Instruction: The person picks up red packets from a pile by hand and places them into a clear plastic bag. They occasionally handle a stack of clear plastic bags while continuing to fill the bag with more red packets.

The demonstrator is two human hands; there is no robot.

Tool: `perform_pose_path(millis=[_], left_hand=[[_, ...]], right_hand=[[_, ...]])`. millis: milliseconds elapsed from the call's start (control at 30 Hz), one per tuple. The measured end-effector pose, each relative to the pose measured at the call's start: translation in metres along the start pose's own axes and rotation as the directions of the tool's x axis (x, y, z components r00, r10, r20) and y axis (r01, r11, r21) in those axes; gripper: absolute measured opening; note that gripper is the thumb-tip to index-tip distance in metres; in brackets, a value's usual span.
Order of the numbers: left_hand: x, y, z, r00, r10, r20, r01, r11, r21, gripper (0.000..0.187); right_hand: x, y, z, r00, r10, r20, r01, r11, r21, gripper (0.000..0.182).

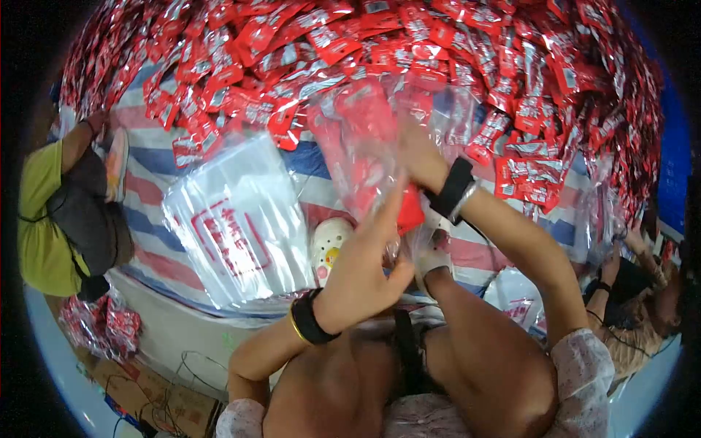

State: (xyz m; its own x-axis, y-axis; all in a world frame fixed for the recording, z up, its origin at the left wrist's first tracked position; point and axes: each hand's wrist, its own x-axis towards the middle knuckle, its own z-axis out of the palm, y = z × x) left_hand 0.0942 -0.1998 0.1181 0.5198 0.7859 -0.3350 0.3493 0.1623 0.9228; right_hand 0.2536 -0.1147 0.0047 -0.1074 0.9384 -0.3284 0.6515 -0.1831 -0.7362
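Between my hands is a clear plastic bag [363,164] with red packets in it, its film blurred by motion. My left hand [365,281] grips the near edge of this bag between thumb and fingers. My right hand [421,157] reaches over the upper right of the bag, its fingers smeared and partly behind the film. To the left lies a stack of flat clear bags [237,219] with a red printed label. Loose red packets [255,106] lie just beyond the bag.
A large heap of red packets [409,36] fills the far side of the striped sheet [157,186]. Other people sit at the left [51,212] and right [642,306]. More clear bags [517,296] lie right of my knees. A cardboard box [157,398] stands lower left.
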Motion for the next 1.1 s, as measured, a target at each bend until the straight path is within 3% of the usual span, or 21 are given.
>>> perform_pose_path(millis=[100, 133, 200, 267, 300, 333, 400, 467, 533, 600, 667, 700, 733, 767, 800, 867, 933, 967, 1000, 1033, 1100], left_hand=[[-0.007, -0.011, -0.012, 0.977, 0.032, -0.211, -0.068, 0.983, -0.169, 0.082], [-0.008, -0.012, -0.015, 0.976, 0.032, -0.216, -0.070, 0.983, -0.170, 0.082], [-0.010, -0.017, -0.015, 0.965, 0.059, -0.255, -0.131, 0.952, -0.276, 0.082], [-0.010, -0.021, -0.019, 0.943, 0.139, -0.303, -0.186, 0.974, -0.131, 0.078], [-0.012, -0.023, -0.025, 0.919, 0.091, -0.384, -0.204, 0.942, -0.265, 0.077], [-0.018, -0.035, -0.036, 0.889, 0.068, -0.452, -0.229, 0.922, -0.313, 0.077], [-0.033, -0.053, -0.055, 0.825, 0.000, -0.564, -0.260, 0.887, -0.381, 0.080], [-0.052, -0.077, -0.071, 0.784, -0.056, -0.618, -0.253, 0.881, -0.401, 0.078], [-0.067, -0.107, -0.085, 0.768, -0.105, -0.632, -0.230, 0.875, -0.426, 0.072], [-0.066, -0.116, -0.080, 0.733, -0.095, -0.673, -0.226, 0.900, -0.373, 0.065], [-0.064, -0.094, -0.072, 0.794, -0.090, -0.601, -0.167, 0.918, -0.359, 0.059], [-0.067, -0.085, -0.064, 0.792, -0.071, -0.606, -0.156, 0.936, -0.314, 0.058], [-0.062, -0.088, -0.044, 0.678, 0.119, -0.725, -0.236, 0.970, -0.062, 0.077], [-0.066, -0.086, -0.032, 0.523, 0.349, -0.778, -0.318, 0.926, 0.202, 0.062], [-0.080, -0.076, -0.032, 0.400, 0.463, -0.791, -0.199, 0.886, 0.418, 0.047], [-0.123, -0.082, -0.045, 0.406, 0.327, -0.853, -0.061, 0.941, 0.332, 0.031], [-0.170, -0.085, -0.053, 0.357, -0.086, -0.930, -0.247, 0.951, -0.183, 0.021], [-0.196, -0.086, -0.046, 0.235, -0.072, -0.969, -0.334, 0.930, -0.150, 0.019], [-0.230, -0.096, -0.038, 0.157, -0.194, -0.968, -0.111, 0.971, -0.212, 0.016], [-0.264, -0.093, -0.026, 0.142, -0.240, -0.960, -0.370, 0.887, -0.276, 0.021], [-0.329, -0.108, -0.001, 0.042, -0.488, -0.872, -0.363, 0.805, -0.469, 0.035]], right_hand=[[-0.038, -0.030, 0.006, 0.963, -0.269, 0.013, 0.269, 0.962, -0.038, 0.067], [-0.047, -0.032, 0.011, 0.930, -0.368, 0.014, 0.356, 0.890, -0.286, 0.086], [-0.053, -0.031, 0.034, 0.911, -0.399, 0.104, 0.389, 0.752, -0.532, 0.086], [-0.051, -0.023, 0.052, 0.899, -0.420, 0.128, 0.409, 0.694, -0.593, 0.085], [-0.045, -0.030, 0.052, 0.885, -0.440, 0.153, 0.427, 0.635, -0.644, 0.085], [-0.040, -0.032, 0.045, 0.872, -0.464, 0.155, 0.444, 0.620, -0.646, 0.085], [-0.048, -0.051, 0.005, 0.848, -0.473, 0.237, 0.524, 0.815, -0.247, 0.082], [-0.051, -0.061, -0.047, 0.763, -0.475, 0.438, 0.600, 0.773, -0.207, 0.072], [-0.040, -0.011, -0.057, 0.652, -0.528, 0.544, 0.758, 0.428, -0.492, 0.045], [-0.037, -0.041, -0.054, 0.724, -0.424, 0.545, 0.690, 0.440, -0.575, 0.023], [-0.038, -0.091, -0.034, 0.568, -0.764, 0.307, 0.792, 0.406, -0.455, 0.019], [-0.045, -0.122, -0.022, 0.510, -0.805, 0.303, 0.828, 0.366, -0.425, 0.020], [-0.053, -0.153, -0.011, 0.456, -0.839, 0.296, 0.859, 0.328, -0.392, 0.020], [-0.062, -0.183, -0.001, 0.366, -0.878, 0.308, 0.900, 0.250, -0.357, 0.020], [-0.075, -0.207, 0.008, 0.279, -0.908, 0.312, 0.930, 0.175, -0.324, 0.020], [-0.099, -0.239, 0.024, 0.190, -0.912, 0.363, 0.965, 0.104, -0.242, 0.021], [-0.129, -0.260, 0.031, 0.107, -0.931, 0.348, 0.992, 0.079, -0.094, 0.030], [-0.142, -0.263, 0.025, 0.111, -0.928, 0.356, 0.992, 0.082, -0.098, 0.032], [-0.149, -0.262, 0.018, 0.120, -0.921, 0.370, 0.991, 0.087, -0.104, 0.034], [-0.153, -0.256, 0.013, 0.200, -0.916, 0.347, 0.980, 0.195, -0.050, 0.035], [-0.154, -0.238, 0.006, 0.381, -0.869, 0.316, 0.913, 0.407, 0.019, 0.036]])
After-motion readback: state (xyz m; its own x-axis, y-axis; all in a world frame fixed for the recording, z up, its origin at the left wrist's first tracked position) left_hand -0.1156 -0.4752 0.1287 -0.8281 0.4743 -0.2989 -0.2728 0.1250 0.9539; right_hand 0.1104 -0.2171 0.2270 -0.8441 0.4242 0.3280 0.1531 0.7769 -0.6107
